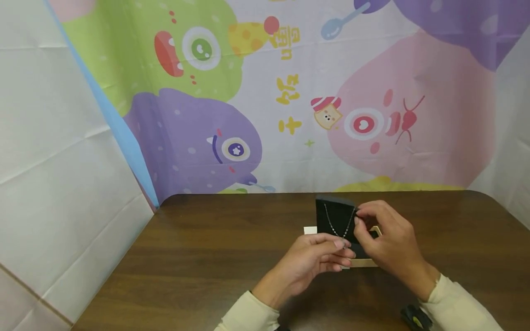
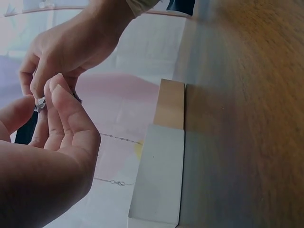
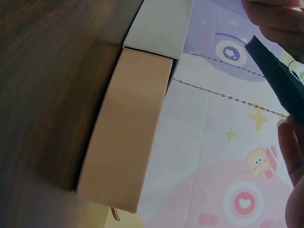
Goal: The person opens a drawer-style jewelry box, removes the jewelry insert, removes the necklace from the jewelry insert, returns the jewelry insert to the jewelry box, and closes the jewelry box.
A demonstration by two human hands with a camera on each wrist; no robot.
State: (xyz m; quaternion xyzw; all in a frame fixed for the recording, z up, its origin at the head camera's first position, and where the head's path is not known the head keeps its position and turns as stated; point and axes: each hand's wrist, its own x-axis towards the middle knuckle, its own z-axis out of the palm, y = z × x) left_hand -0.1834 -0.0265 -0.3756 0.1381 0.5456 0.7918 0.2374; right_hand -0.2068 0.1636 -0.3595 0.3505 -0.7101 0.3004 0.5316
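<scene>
A black jewellery pad stands raised and tilted above a box, with a thin silver necklace hanging in a V across its face. My right hand pinches the pad's right edge between thumb and fingers, near the chain. At the pad's lower edge my left hand pinches the necklace's sparkling pendant. Two lengths of chain run from the pad's back toward the box; a clasp shows on one. My left fingers partly hide the pendant and the pad's bottom.
The small drawer box lies on the brown wooden table, its tan part beside a white part. A dark object with a yellow-green mark is by the right sleeve. A cartoon-printed cloth hangs behind the table.
</scene>
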